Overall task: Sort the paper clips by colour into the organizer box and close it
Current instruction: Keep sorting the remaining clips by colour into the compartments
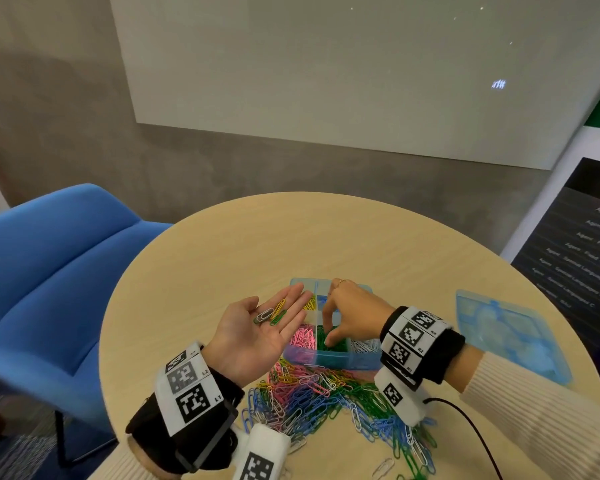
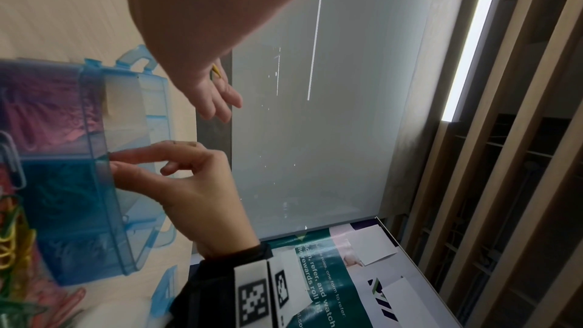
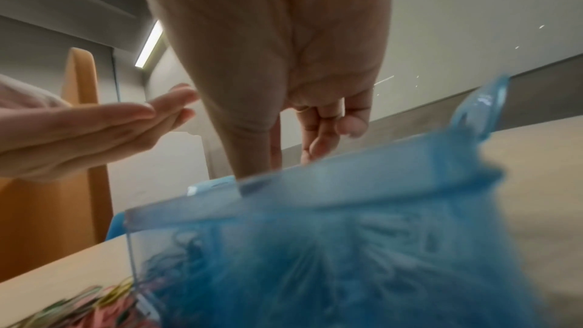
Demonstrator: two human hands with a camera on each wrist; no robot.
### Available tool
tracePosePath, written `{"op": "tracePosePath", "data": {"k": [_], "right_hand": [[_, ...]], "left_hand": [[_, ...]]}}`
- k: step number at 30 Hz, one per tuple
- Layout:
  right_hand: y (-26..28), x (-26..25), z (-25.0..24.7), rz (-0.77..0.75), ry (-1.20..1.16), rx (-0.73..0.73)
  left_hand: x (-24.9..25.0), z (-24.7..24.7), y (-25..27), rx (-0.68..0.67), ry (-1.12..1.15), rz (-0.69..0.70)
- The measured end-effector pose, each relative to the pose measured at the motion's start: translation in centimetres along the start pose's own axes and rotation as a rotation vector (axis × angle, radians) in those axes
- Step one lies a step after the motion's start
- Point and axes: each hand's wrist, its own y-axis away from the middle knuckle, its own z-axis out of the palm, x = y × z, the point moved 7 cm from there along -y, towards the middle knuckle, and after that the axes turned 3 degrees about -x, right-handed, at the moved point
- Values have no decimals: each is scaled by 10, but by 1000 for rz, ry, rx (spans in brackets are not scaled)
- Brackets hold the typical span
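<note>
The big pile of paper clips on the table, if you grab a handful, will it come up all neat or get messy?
Probably messy. The pile of paper clips looks tangled and overlapping, so hooked clips would likely trail along. They look thin and light, so some may slip out. The few lying loose on the open left hand suggest small batches handle easier.

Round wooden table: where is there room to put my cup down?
The far half of the round wooden table is bare, beyond the blue plastic organizer box. Left of the left hand is bare too. Crowded: the loose paper clip pile in front; the blue lid at right.
</note>
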Motion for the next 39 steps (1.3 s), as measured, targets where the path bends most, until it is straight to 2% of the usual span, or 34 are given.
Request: {"op": "tracePosePath", "data": {"k": [13, 18, 31, 34, 39], "right_hand": [[11, 9, -21, -92, -120, 97], [16, 15, -24, -104, -271, 83], [40, 59, -26, 35, -525, 118], [41, 63, -26, 72, -501, 125], [41, 56, -35, 68, -409, 234]], "left_hand": [[4, -5, 0, 13, -3, 12], [4, -8, -2, 24, -16, 13], [3, -12, -3, 10, -3, 6], [2, -12, -5, -7, -12, 3], [2, -11, -6, -27, -1, -1]]}}
